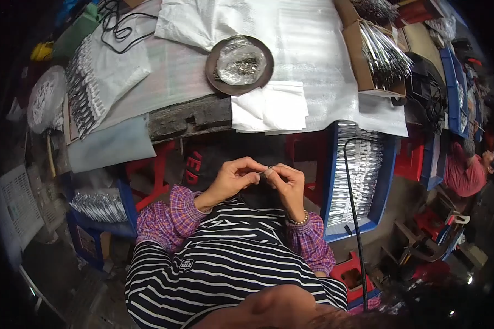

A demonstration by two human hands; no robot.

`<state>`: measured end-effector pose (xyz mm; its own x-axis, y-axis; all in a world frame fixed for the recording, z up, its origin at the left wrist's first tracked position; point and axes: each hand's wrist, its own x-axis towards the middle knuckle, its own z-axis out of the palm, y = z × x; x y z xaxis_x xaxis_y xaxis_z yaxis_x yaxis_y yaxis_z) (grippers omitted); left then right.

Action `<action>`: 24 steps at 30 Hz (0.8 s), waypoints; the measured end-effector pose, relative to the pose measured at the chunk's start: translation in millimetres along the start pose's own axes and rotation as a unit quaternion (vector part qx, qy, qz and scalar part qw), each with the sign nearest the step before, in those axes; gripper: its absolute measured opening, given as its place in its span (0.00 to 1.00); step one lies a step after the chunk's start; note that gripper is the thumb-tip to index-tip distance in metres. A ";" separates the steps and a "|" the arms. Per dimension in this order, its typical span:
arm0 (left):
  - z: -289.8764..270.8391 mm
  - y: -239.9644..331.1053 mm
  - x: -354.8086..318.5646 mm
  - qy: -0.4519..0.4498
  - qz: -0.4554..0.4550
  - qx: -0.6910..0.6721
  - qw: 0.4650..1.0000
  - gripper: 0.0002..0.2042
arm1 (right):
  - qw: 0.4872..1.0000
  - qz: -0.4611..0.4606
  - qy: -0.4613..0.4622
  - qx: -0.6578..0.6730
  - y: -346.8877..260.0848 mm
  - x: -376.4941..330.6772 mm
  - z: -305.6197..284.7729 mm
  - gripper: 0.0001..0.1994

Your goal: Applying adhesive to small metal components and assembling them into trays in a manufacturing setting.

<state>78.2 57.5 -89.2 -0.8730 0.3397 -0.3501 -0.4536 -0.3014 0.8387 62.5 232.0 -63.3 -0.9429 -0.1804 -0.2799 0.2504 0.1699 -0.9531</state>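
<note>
My left hand (pixel 235 176) and my right hand (pixel 284 180) meet in front of my body, just short of the table's near edge. Both are closed in a pinch, with the fingertips touching each other. Between them is a tiny dark piece (pixel 265 170), too small to name. Beyond my hands a round brown dish (pixel 212 70) stands on the table, holding a clear plastic bag (pixel 230 50) with many small metallic parts (pixel 245 67). A folded white cloth or paper (pixel 270 107) hangs over the table edge beside the dish.
On the right stands a blue crate (pixel 386 189) of shiny slender metal pieces. A cardboard box (pixel 362 63) of similar pieces sits at the table's right. A blue crate (pixel 127 205) is at lower left. A dark thin rod (pixel 357 230) rises beside my right arm. Another person (pixel 462 172) sits far right.
</note>
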 end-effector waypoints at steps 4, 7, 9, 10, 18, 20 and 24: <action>-3.9 7.0 -8.4 0.016 0.009 -0.003 1.000 0.09 | 0.982 0.102 -0.077 0.137 2.8 2.6 8.1 0.11; -2.8 7.8 -7.8 0.019 0.008 -0.011 1.000 0.09 | 0.975 0.138 -0.076 0.157 -0.4 0.5 7.8 0.13; -3.5 5.9 -1.4 0.012 0.096 0.026 0.995 0.10 | 0.980 0.109 -0.074 0.150 10.4 3.2 5.2 0.11; -3.1 7.1 0.7 0.019 0.128 0.038 0.991 0.10 | 0.975 0.117 -0.071 0.173 8.6 3.9 6.7 0.10; -5.7 19.0 -24.2 0.020 0.462 0.389 0.797 0.16 | 0.920 0.242 -0.216 0.220 24.5 4.6 8.6 0.16; -2.9 27.6 -25.6 -0.014 0.486 0.408 0.773 0.18 | 0.959 0.203 -0.157 0.121 19.1 -13.5 18.5 0.16; -36.8 38.2 -47.1 0.045 0.437 0.457 0.774 0.11 | 0.862 0.290 -0.348 0.228 34.0 13.6 17.4 0.15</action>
<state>95.5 -2.8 -56.0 -0.8023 0.2856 0.5242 0.5970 0.3881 0.7021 62.0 218.4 -101.5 -0.3103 -0.7581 -0.5736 0.8448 0.0568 -0.5320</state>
